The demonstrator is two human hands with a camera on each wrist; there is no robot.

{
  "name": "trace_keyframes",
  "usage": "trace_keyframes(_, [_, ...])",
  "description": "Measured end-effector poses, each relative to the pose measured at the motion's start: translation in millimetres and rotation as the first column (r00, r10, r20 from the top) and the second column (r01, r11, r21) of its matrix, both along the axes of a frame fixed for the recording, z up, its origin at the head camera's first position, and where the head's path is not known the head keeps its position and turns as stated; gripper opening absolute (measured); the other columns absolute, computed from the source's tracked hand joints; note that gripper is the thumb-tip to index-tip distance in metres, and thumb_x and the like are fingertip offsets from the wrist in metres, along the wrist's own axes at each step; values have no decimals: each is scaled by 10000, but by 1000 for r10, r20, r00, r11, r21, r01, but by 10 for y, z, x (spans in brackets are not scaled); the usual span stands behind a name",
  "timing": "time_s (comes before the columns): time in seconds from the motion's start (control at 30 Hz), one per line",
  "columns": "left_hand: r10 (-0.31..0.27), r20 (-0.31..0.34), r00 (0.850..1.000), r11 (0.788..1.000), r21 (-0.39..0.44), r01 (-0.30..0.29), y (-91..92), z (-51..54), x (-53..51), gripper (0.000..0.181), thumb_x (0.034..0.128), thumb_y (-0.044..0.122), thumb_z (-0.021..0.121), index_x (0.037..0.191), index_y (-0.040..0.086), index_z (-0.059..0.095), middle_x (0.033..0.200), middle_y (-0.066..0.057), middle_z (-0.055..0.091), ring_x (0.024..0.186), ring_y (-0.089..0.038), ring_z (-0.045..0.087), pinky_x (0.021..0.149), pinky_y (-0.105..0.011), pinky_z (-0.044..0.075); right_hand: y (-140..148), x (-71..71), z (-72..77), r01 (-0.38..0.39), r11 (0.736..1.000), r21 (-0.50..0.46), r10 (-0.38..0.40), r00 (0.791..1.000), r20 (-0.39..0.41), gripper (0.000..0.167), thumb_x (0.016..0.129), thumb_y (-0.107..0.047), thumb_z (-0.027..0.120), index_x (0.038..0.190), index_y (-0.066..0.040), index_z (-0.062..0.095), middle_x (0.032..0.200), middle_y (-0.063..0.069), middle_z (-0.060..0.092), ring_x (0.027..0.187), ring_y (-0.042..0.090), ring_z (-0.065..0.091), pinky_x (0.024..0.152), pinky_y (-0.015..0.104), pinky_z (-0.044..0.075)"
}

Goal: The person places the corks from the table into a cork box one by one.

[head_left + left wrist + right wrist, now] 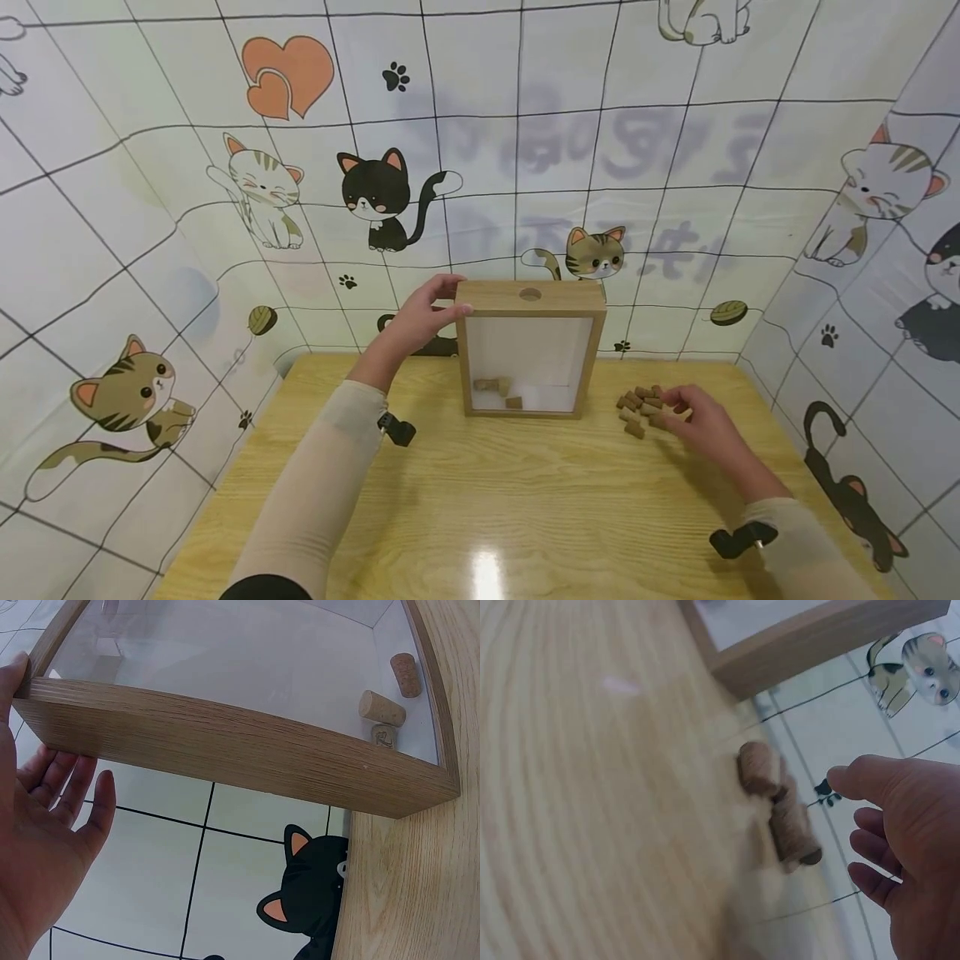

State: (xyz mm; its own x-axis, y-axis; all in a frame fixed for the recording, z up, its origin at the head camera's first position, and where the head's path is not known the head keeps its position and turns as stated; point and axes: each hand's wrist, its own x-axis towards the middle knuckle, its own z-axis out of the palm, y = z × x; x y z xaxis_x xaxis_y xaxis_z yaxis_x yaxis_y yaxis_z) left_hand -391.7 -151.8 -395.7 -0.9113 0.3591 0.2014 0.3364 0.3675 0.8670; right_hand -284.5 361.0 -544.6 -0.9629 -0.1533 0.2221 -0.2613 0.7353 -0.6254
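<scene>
A wooden box frame (pixel 480 296) with a clear front and a round hole in its top stands upright on the table. My left hand (pixel 426 315) grips its upper left corner, thumb at the front and fingers behind. Several corks (pixel 382 709) lie inside at the bottom. To the right of the box is a loose pile of corks (pixel 636 402). My right hand (pixel 703 425) is at the right side of this pile. In the right wrist view its thumb (pixel 866 778) and fingers stand apart, with nothing seen between them.
The light wooden table (pixel 480 492) meets a cloth wall (pixel 487 167) with a grid and cartoon cats close behind the box. Cloth also runs along both sides. A small black device sits at each wrist.
</scene>
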Motion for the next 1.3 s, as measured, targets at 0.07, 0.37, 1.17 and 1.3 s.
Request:
trace_keyframes(0.07, [2,2,1000,1000,-2,-2,-2,-5,4,692,1054,426,779,1635,186,489,1585,-122,538,1411,-381,543,1132,-582,502,29,-2,-95,-8,1000,3,8,1000,3,352,1022,-71,803,1314,45,643,1255,200,640,1142,387,613,843,422,553])
trace_keyframes(0.37, [-1,4,1000,1000,14,1,9,-11,12,667,1060,397,775,1628,186,495,1573,-121,540,1432,-389,522,1141,-587,494,70,-3,-319,2,1000,-5,-2,1000,2,355,1009,-62,807,1301,38,632,1281,224,604,1124,427,623,870,555,552])
trace_keyframes(1.17, [8,9,1000,1000,4,-8,2,9,24,692,1053,428,777,1637,202,484,1580,-110,536,1408,-390,544,1097,-614,529,50,-42,-423,65,996,-57,-65,998,0,220,1014,-103,810,1186,-42,687,1092,109,711,968,229,648,777,323,549])
trace_keyframes(1.3, [1,1,1000,1000,4,-1,-3,12,33,690,1052,426,776,1637,204,485,1571,-109,538,1405,-388,548,1079,-624,537,8,-43,-345,90,991,-95,-95,994,-45,206,1023,-95,787,1197,-60,683,1080,97,689,948,174,616,745,270,531])
